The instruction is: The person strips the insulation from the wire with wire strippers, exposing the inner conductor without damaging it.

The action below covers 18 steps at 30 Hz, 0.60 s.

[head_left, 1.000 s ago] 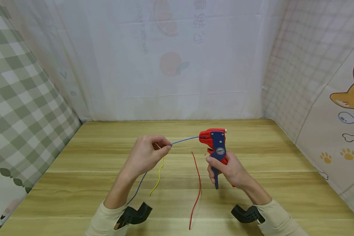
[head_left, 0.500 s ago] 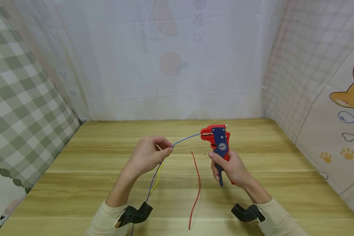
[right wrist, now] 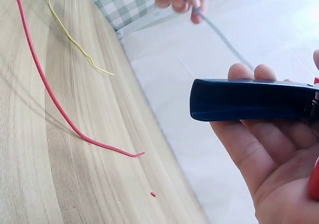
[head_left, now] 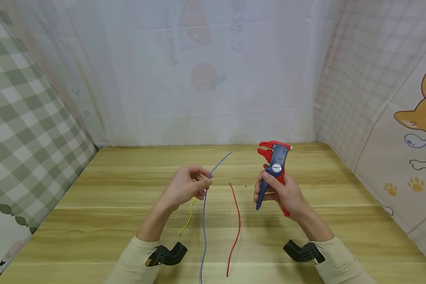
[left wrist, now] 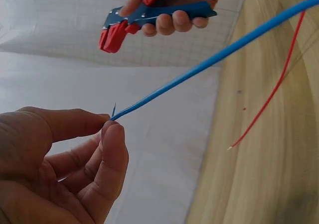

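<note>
Between thumb and index fingertip, my left hand (head_left: 189, 185) pinches a blue wire (head_left: 204, 225). Its upper end sticks up and to the right, free in the air, while the long tail hangs down toward the front edge. My right hand (head_left: 284, 193) grips a red and dark blue wire stripper (head_left: 277, 167) by its handles, its red jaws parted with nothing between them. In the right wrist view the dark blue handle (right wrist: 254, 99) lies across the fingers, and most of the tool's head is out of frame.
A red wire (head_left: 239, 225) lies on the wooden table (head_left: 110, 189) between the hands, its far tip pale in the left wrist view. A yellow wire (head_left: 189, 221) lies partly under the left hand. A tiny red scrap (right wrist: 153, 194) sits near the red wire's end.
The blue wire's end has come out of the stripper's jaws, which have opened. The stripper has moved right and tilted; the left hand has shifted slightly right, its wire tail swinging right.
</note>
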{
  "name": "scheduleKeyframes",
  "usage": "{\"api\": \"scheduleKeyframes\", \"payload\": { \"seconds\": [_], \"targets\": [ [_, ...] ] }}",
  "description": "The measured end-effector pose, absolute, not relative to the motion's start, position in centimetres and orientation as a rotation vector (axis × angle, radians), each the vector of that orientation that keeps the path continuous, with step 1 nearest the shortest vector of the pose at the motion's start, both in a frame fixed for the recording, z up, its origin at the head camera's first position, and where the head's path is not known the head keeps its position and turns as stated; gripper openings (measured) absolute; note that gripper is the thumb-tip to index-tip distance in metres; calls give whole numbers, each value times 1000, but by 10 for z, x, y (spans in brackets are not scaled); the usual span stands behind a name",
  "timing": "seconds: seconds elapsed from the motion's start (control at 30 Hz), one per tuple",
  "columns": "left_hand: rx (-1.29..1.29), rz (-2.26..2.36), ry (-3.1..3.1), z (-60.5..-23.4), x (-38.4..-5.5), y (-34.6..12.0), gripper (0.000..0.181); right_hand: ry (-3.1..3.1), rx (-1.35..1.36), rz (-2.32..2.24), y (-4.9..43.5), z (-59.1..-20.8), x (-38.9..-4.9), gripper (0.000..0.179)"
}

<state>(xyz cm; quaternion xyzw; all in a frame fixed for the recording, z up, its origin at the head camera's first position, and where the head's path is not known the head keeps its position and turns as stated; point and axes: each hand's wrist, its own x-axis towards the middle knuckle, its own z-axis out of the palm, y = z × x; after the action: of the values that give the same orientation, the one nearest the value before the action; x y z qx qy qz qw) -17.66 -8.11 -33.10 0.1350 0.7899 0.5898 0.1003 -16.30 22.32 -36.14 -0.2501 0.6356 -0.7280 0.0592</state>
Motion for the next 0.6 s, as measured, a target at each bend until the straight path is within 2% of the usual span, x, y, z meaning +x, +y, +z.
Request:
{"api": "scheduleKeyframes", "payload": {
  "seconds": [0.37,0.6],
  "targets": [
    [286,1690,2177,-380,-197,-68,43,1947,-698,-2239,225,-360,-164,21],
    [193,1607,2266,-395,-199,-64,39,1966,-650,-2244,224,-361,-164,21]
  ]
}}
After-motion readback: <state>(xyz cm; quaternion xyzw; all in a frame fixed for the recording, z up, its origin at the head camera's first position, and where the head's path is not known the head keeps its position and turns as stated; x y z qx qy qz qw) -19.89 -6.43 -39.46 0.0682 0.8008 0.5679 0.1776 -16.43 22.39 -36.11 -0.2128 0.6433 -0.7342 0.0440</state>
